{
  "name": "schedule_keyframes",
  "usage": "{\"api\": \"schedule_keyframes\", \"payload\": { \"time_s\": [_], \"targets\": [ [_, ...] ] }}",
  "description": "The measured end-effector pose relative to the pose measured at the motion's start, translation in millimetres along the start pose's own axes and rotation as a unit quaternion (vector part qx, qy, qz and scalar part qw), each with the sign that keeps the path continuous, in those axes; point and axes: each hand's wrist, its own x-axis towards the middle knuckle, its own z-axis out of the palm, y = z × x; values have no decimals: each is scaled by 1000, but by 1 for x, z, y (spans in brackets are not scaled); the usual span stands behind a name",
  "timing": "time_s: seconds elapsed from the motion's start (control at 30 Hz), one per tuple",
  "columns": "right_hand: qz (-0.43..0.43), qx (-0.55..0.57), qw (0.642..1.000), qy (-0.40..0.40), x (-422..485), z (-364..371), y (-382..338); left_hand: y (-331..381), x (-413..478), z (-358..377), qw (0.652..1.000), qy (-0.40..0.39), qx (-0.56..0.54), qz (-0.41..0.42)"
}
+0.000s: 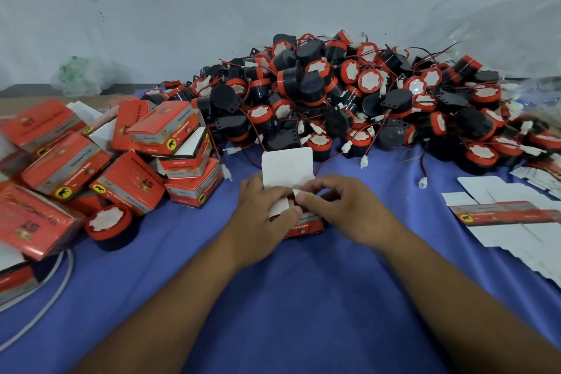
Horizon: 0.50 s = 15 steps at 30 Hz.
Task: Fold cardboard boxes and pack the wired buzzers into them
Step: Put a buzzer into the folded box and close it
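Observation:
A small red cardboard box (305,226) stands on the blue cloth at the centre, its white lid flap (287,165) upright behind my fingers. My left hand (261,218) grips the box's left side and presses a white side flap inward. My right hand (340,209) holds the right side, thumb and forefinger pinching another small flap. The inside of the box is hidden by my fingers. A large heap of black-and-red wired buzzers (349,94) lies just behind. One loose buzzer (110,226) sits at the left.
Several folded red boxes (127,155) are piled at the left. Flat unfolded box blanks (513,215) lie in a stack at the right. A white cable (45,304) curves over the blue cloth (288,297) at the lower left. A grey wall rises behind.

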Motion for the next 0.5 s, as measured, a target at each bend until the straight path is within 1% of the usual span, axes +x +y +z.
{"api": "schedule_keyframes", "payload": {
  "time_s": [0.07, 0.13, 0.23, 0.3, 0.37, 0.43, 0.5],
  "targets": [
    [21, 2, 1000, -1, -2, -3, -2, -2, -2, 0, 1000, 3, -4, 27],
    [48, 34, 998, -28, -5, -8, -3, -2, -6, 2, 998, 14, -22, 49],
    [61, 77, 994, -58, -9, -11, -2, 0, -9, 2, 996, 31, -44, 71],
    [60, 94, 992, -54, -10, -9, -2, 3, -11, 0, 994, 42, -70, 74],
    [62, 101, 992, -28, -9, -7, 0, 5, -13, -2, 993, 37, -83, 72],
    [50, 60, 997, -8, -7, -4, 4, 2, -15, -3, 994, 21, -89, 68],
    [25, -1, 1000, -6, -6, -3, 8, -2, -17, -4, 991, 31, -124, 35]
  ]
}}
